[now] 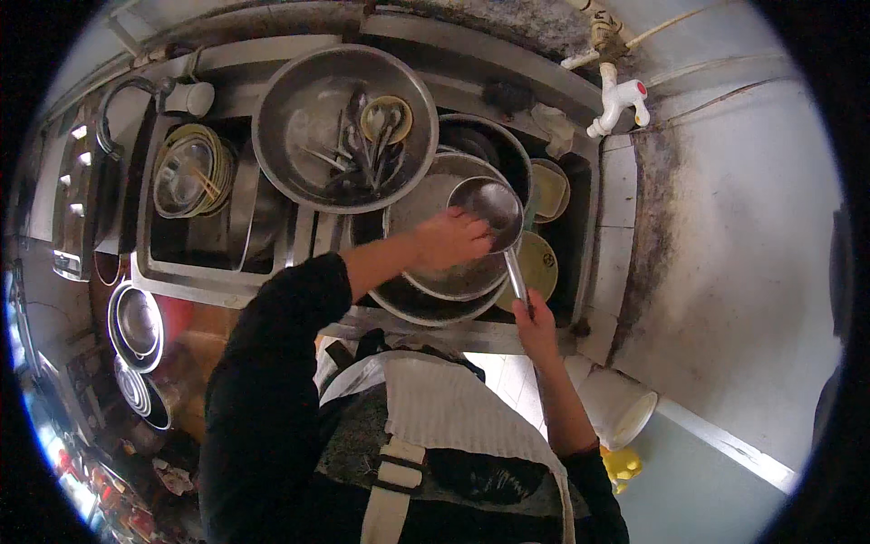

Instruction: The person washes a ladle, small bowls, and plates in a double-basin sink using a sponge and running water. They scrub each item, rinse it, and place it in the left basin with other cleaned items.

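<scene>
My right hand point(537, 326) grips the handle of a metal ladle-like scoop point(491, 200), whose round bowl tilts up over the sink. My left hand point(452, 238) reaches across from the left, its fingers at the near-left side of that bowl. Motion blurs it, and whether it holds anything is hidden. Below the scoop lies a wide metal basin point(428, 183), set in a larger dark-sided basin point(435, 314). Close to the handle, a greenish-yellow dish point(540, 268) shows between the basins and the sink's right wall.
A large metal bowl point(292, 149) with spoons and a small cup rests across the sink divider. Stacked bowls with chopsticks point(187, 173) fill part of the left basin. A white tap point(615, 105) juts from the right wall. A white bucket point(618, 408) stands by the floor.
</scene>
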Tool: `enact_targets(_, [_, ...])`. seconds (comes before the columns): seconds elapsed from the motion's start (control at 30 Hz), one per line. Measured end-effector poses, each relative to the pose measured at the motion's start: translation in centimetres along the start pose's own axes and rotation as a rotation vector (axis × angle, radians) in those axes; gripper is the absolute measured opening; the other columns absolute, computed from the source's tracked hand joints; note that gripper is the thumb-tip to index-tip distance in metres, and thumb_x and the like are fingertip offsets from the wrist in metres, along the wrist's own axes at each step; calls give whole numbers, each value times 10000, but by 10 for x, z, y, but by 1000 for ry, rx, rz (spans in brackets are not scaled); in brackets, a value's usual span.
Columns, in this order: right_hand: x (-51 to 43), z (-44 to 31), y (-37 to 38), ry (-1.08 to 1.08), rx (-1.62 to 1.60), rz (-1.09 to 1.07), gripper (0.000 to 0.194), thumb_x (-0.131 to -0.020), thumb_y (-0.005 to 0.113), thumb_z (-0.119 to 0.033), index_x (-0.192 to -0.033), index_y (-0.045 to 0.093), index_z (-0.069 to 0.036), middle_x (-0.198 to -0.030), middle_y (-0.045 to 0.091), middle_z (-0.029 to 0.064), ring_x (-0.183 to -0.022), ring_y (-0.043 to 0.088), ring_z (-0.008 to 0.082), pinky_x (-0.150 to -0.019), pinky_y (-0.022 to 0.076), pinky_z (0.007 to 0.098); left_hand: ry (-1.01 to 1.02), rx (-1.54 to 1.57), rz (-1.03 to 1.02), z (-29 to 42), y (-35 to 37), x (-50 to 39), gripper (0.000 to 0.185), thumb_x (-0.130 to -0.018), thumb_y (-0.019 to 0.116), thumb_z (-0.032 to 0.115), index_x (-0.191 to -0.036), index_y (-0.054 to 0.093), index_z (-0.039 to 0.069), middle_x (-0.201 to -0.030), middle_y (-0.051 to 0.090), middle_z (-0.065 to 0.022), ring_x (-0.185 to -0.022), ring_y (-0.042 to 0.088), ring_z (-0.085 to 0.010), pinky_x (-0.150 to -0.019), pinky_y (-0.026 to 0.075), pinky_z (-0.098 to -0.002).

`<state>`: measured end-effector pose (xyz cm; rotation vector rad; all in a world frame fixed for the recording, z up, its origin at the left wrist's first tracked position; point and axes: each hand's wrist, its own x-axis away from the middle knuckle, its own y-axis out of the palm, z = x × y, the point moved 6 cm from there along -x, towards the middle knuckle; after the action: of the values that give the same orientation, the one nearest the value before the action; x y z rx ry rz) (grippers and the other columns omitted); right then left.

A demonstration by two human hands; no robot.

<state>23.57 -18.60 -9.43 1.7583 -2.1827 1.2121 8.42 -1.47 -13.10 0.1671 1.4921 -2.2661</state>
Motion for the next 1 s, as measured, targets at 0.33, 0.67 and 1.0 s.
enact_targets(0.33, [20, -31, 1, -240, -38, 203, 503, -935, 595, -121, -1407, 442, -34, -1334, 547, 126, -1128, 561, 208, -963, 436, 317, -887, 1490, 631, 17, -11, -38, 395, -777, 643, 13, -1162, 569, 59, -1118, 608, -118, -987, 589, -277, -883, 470, -424])
enact_targets(0.67, [73, -30, -29, -529, 307, 315, 540, -840, 621, 42, -1363, 512, -43, -1075, 583, 122, -819, 539, 202, -712, 464, 323, -933, 2315, 181, -3, -36, -16, 563, -913, 554, 557, -1196, 595, 72, -1175, 650, -76, -1081, 613, -220, -948, 483, -442])
enact_targets(1.0, [49, -158, 22, -873, 221, 235, 504, -833, 669, 14, -1318, 530, 15, -1069, 630, 135, -829, 591, 176, -684, 488, 285, -1451, 1981, 745, -32, 48, 66, 407, -910, 631, 355, -1185, 531, 72, -807, 552, -32, -618, 493, -171, -699, 511, -363])
